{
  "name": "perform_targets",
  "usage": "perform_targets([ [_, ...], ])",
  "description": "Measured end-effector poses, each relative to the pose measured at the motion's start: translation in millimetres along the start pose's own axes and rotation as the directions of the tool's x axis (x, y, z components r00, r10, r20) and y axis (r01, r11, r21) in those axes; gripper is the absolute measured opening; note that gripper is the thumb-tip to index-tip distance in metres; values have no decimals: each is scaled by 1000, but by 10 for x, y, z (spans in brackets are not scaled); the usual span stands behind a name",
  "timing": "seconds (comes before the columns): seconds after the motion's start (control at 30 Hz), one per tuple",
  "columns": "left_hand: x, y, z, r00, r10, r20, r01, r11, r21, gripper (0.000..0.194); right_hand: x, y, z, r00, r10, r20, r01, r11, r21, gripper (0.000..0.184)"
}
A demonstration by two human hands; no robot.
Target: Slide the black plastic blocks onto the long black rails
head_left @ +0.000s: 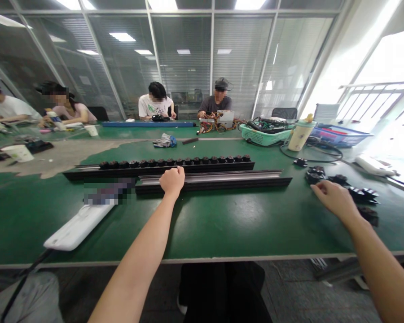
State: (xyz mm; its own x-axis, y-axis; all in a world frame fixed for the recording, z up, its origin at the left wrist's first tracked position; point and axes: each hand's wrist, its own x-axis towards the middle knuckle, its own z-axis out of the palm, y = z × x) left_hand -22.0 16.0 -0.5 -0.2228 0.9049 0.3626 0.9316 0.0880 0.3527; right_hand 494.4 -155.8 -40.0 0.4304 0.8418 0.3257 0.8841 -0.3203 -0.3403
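My left hand (173,180) is closed around the left part of a long black rail (235,183) with a silvery channel along its top. Just behind it lies a second black rail (218,168), with a row of several round black pieces standing along it. At the right, my right hand (336,199) is over a group of loose black pieces, its fingers curled and pressed together. Its fingertips are by one black piece (314,174); whether they grip anything is hidden. More loose black pieces (363,194) lie beyond and beside that hand, some with shiny edges.
A white power strip (77,226) lies at the left, with a blurred patch at its far end. Farther back are a green basket (265,134) of cables, a cream tumbler (301,135), a blue basket (343,136) and a grey cloth (164,141). Several people sit across the table.
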Motion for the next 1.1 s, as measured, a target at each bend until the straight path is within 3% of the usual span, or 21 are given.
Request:
perform_targets([
  [0.07,-6,2,-2,1000,-2,-2,2,1000,-2,59,-11,-475,23,979,-198,-38,200,978,51,31],
  [0.1,-10,3,-4,1000,-4,-4,4,1000,-4,59,-14,-748,61,945,-321,-65,325,943,68,36],
  [0.17,-19,5,-9,1000,-5,-5,5,1000,-9,60,6,-1296,187,840,-542,-39,543,836,74,52],
  [0.23,-30,5,-15,1000,-5,-3,5,1000,-14,60,79,-1775,349,737,-672,71,667,740,85,69],
  [0.37,-58,2,-28,1000,3,-19,-4,1000,-29,61,341,-2378,627,649,-676,348,682,720,126,83],
  [0.5,-80,-6,-34,1000,7,-23,-8,999,-45,63,506,-2586,714,597,-651,469,677,722,141,91],
  [0.6,-93,-22,-33,1000,15,-26,-17,998,-65,63,449,-2583,687,607,-652,455,685,719,116,87],
  [0.73,-103,-44,-33,996,44,-82,-53,993,-106,63,209,-2497,600,662,-618,425,651,754,83,79],
  [0.9,-67,-66,-112,937,206,-282,-247,962,-116,52,-1,-2395,359,737,-580,348,605,795,43,76],
  [1.0,-39,-88,-163,884,142,-446,-244,953,-181,39,9,-2360,104,795,-529,296,557,831,-10,76],
  [1.1,-19,-112,-117,868,55,-494,-194,953,-235,36,78,-2320,-173,863,-447,235,474,878,-71,74],
])
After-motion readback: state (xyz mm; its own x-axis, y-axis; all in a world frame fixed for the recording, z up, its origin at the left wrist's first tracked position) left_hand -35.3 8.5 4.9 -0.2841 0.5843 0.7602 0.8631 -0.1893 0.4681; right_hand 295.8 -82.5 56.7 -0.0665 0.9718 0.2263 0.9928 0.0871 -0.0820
